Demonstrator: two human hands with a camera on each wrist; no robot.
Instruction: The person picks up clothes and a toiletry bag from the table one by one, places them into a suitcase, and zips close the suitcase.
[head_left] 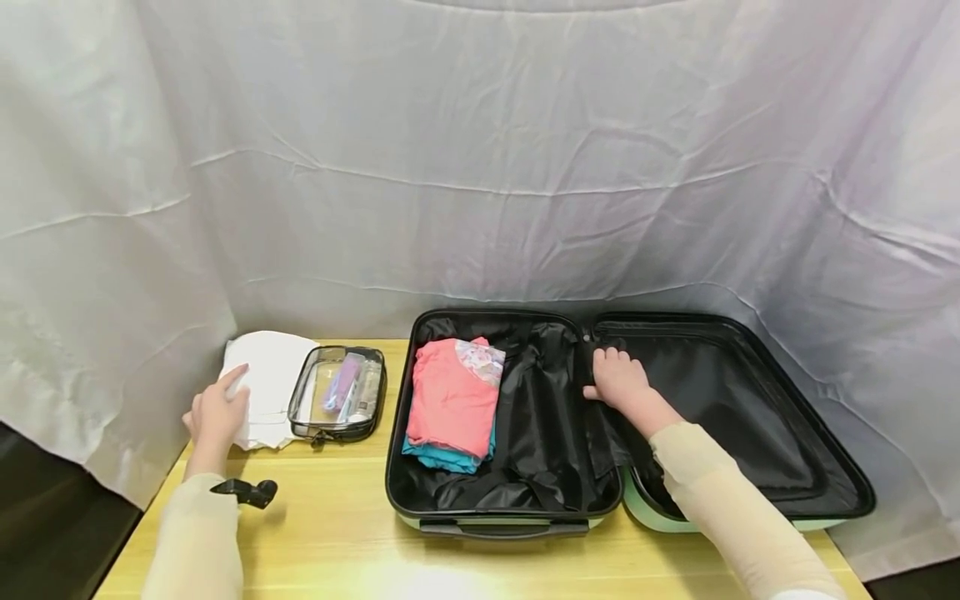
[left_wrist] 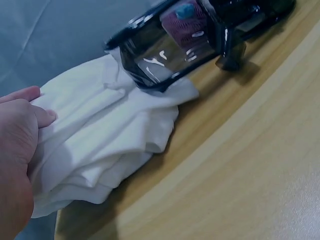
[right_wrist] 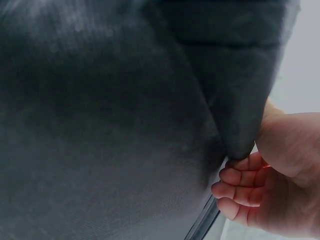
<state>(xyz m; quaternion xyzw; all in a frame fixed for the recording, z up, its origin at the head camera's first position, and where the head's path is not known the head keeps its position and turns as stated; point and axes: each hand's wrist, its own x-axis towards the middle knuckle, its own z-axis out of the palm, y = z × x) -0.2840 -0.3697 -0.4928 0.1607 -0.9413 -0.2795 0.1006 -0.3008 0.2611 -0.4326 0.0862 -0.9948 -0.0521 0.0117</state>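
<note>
On the yellow wooden table (head_left: pixel 337 525), at about 9 o'clock from the open suitcase (head_left: pixel 420 500), lies a folded white garment (head_left: pixel 266 379). The left hand (head_left: pixel 216 417) holds its near-left edge: in the left wrist view the thumb lies on top of the cloth and the palm presses against the folds, but the fingers under it are hidden. The long axis of the garment runs from 6 to 12 o'clock, away from the person, and the left hand is clearly the nearer one. Touching the garment at 3 o'clock is a clear toiletry pouch (head_left: pixel 337 393) with black trim, which overlaps its right edge.

The right hand (head_left: pixel 618 379) rests at the middle hinge of the suitcase, and its curled fingers (right_wrist: pixel 240 180) pinch a fold of the black lining (head_left: pixel 540 417). Folded pink clothes (head_left: pixel 450 400) on a teal piece (head_left: pixel 442 457) fill the left side of the left half. From the left hand, the suitcase lies at 3 o'clock, beyond the pouch. The left forearm points toward 12 o'clock, and the right one toward 10 o'clock.
</note>
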